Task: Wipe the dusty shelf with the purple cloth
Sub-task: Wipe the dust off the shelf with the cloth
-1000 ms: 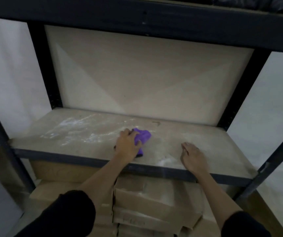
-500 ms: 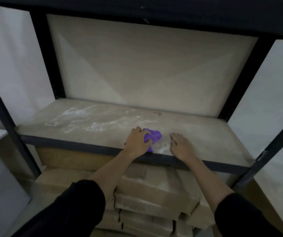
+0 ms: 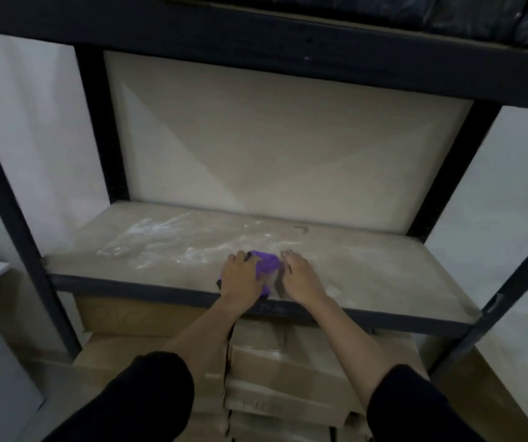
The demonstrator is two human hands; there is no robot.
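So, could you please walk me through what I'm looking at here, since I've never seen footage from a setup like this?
There is no machine here: a person wears a wide-angle camera on the head, looking forward and down, so you see their own two arms in dark sleeves reaching away from you. The one picture is taken from that head camera.

In front of them is a dark metal rack with a pale board shelf. White dust is smeared across its left and middle parts. The left hand presses a bunched purple cloth onto the shelf near the front edge. The right hand rests flat on the shelf just right of the cloth and holds nothing.

Cardboard boxes are stacked below the shelf, and something dark lies on the shelf above.
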